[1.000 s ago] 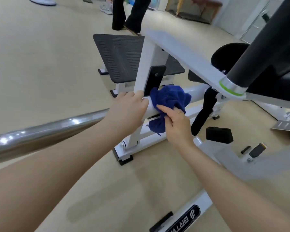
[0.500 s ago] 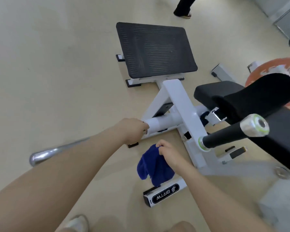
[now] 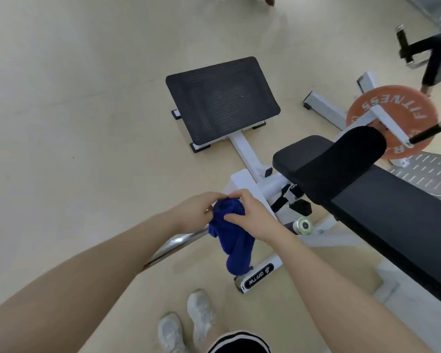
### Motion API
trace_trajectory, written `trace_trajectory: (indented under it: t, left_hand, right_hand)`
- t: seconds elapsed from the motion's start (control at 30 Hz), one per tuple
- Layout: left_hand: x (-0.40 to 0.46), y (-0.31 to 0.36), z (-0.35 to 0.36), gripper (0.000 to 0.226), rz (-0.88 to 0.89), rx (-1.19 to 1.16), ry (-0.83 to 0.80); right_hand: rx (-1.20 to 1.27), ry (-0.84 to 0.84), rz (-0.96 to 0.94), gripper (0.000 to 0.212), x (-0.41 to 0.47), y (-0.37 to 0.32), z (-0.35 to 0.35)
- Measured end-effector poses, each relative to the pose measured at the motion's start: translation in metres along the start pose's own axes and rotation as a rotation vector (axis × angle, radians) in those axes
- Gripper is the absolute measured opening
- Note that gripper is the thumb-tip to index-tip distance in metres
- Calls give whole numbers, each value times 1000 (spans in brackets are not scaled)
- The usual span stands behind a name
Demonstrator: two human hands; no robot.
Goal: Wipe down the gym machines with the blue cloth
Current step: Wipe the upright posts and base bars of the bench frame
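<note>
The left hand and right hand are both pinching the top of the blue cloth, which is hanging lengthwise between them, with the white machine frame lying just ahead, nearer the right hand.

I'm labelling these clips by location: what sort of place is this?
Most likely a gym: an orange round weight plate marked FITNESS, a black padded bench on a white steel frame, and a black ribbed footplate on the floor.
</note>
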State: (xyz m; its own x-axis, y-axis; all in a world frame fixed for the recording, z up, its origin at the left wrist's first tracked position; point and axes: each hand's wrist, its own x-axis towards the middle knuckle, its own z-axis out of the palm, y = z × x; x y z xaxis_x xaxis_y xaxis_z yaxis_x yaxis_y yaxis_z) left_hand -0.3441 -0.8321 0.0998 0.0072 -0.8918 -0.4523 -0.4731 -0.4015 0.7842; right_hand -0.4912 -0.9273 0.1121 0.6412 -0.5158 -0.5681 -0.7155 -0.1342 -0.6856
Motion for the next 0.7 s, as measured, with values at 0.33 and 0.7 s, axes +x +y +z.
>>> trace_trajectory:
  t: [0.33, 0.7]
  left_hand:
    - [39, 3, -75, 57, -1, 32, -167]
    - [62, -85, -270, 11, 93, 367, -263]
  right_hand:
    - [303, 6, 16, 44, 44, -41, -16]
    - [25, 202, 192, 20, 168, -165, 63]
